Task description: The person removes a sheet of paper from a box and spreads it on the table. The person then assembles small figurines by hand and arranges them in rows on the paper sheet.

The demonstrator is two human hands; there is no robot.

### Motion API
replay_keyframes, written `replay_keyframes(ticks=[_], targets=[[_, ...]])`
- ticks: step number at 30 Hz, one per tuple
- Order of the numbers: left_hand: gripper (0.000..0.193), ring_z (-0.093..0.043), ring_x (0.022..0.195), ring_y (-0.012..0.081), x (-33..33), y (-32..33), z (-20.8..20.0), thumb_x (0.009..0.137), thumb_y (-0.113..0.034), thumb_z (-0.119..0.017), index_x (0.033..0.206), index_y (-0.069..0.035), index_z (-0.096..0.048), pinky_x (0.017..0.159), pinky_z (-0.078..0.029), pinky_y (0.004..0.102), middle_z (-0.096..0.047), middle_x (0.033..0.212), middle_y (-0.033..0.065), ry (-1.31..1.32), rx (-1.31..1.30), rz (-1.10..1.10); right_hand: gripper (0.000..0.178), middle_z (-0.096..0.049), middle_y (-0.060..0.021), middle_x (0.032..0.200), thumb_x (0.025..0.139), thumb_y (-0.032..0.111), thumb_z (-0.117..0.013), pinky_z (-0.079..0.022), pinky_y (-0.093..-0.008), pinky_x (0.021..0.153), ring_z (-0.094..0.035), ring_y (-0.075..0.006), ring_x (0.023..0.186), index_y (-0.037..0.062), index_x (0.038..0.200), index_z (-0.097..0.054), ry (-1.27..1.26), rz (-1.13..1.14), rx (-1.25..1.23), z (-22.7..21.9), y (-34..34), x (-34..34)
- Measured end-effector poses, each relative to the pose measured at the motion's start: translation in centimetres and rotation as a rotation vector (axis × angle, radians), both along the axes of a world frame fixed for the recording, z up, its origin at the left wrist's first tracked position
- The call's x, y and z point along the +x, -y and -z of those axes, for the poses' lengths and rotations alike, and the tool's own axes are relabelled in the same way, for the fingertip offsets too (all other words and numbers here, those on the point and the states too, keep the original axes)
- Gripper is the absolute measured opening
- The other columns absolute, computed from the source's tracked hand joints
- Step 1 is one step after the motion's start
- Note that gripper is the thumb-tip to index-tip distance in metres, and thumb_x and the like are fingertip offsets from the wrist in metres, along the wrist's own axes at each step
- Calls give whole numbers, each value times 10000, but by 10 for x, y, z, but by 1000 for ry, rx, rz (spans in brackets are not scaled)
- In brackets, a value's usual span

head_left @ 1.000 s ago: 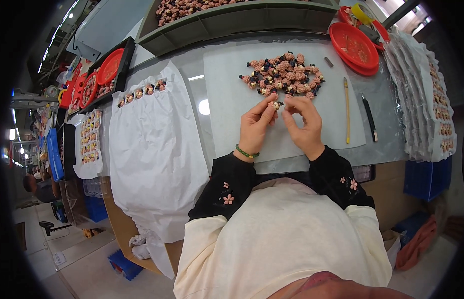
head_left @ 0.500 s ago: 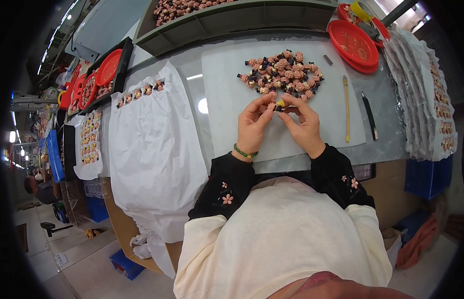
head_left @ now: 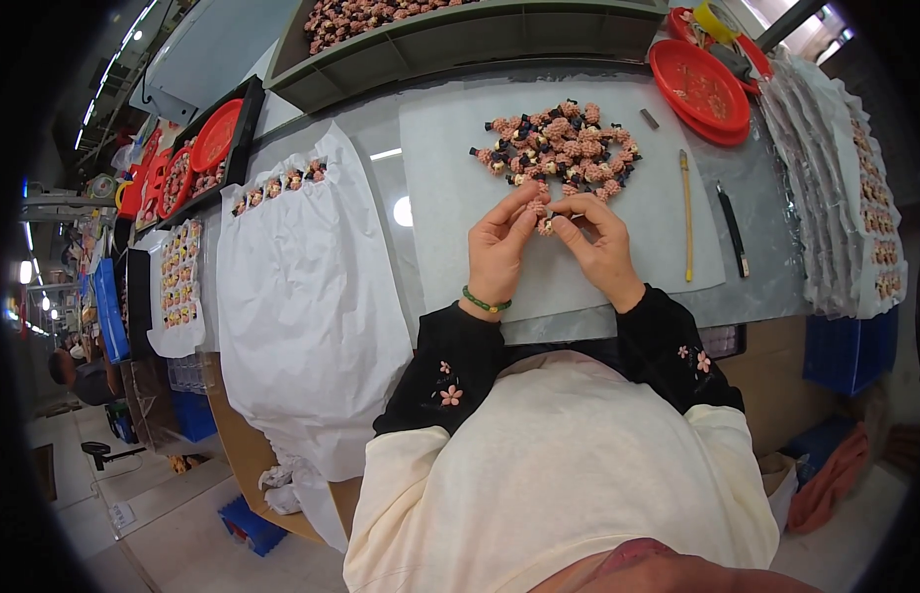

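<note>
Between the fingertips of both my hands is a small pink, knobbly figurine (head_left: 545, 224) with a pale part showing. My left hand (head_left: 496, 259), with a green bracelet at its wrist, pinches it from the left. From the right, the thumb and fingers of my right hand (head_left: 608, 252) close on it. Much of the figurine is hidden by the fingers. Just beyond my fingertips lies a loose pile of similar pink, dark blue and cream figurines (head_left: 579, 148) on a white sheet (head_left: 445, 188).
Right of the sheet's middle lie a thin yellow stick (head_left: 688, 217) and a black pen-like tool (head_left: 733, 230). Red plates (head_left: 699, 84) stand far right, above stacked plastic trays (head_left: 816, 188). A grey-green crate (head_left: 470, 49) is at the back. White paper (head_left: 307, 287) holding several figurines lies left.
The figurine has been turned in my fingers: its yellow and dark parts no longer show, and a pale part does. My right fingers have curled slightly closer over it.
</note>
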State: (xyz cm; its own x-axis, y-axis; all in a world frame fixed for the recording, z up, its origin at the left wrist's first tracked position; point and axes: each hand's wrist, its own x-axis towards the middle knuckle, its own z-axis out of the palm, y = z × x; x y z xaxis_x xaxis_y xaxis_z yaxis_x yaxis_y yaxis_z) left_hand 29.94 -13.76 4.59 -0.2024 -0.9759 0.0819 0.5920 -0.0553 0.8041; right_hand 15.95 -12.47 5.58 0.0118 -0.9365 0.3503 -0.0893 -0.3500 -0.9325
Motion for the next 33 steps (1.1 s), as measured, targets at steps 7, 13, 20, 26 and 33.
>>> replay_keyframes(ticks=[7, 13, 20, 26, 33], targets=[[333, -537, 948, 126, -3, -3, -9, 815, 0, -545, 1144, 34, -503, 813, -440, 237, -567, 1070, 95, 205, -45, -6, 115, -574, -41, 854, 806, 39, -579, -450, -177, 610, -554, -82, 736, 2, 914, -586, 306, -77, 145, -2, 2, 5], [381, -553, 833, 96, -11, 7, -20, 779, -15, -581, 1147, 41, -498, 718, -465, 221, -588, 977, 65, 312, -90, 55, 320, -583, -41, 832, 918, 268, -419, -435, -223, 569, -540, -99, 690, -11, 954, -571, 316, 79, 187, 4, 4, -3], [256, -537, 604, 85, 55, 99, -118, 695, -81, -616, 927, 24, -590, 562, -449, 226, -597, 692, 41, 540, -641, -511, 393, -557, -38, 924, 932, 319, -324, -388, -201, 595, -504, -93, 728, 11, 1053, -537, 165, 6, 225, -6, -2, -3], [273, -604, 673, 143, 274, 135, -120, 678, -149, -632, 913, -13, -604, 631, -464, 266, -621, 700, 88, 1308, -565, -960, 389, -535, -17, 831, 934, 305, -320, -379, -186, 565, -493, -66, 683, 8, 1052, -543, 125, 4, 215, -6, -1, 1], [343, -593, 738, 285, 412, 103, -34, 699, -169, -597, 1005, -16, -574, 680, -459, 341, -609, 765, 138, 1755, -106, -954, 371, -542, -27, 823, 930, 295, -344, -378, -189, 558, -497, -72, 665, 9, 1064, -538, 113, 10, 280, 7, 5, -3]])
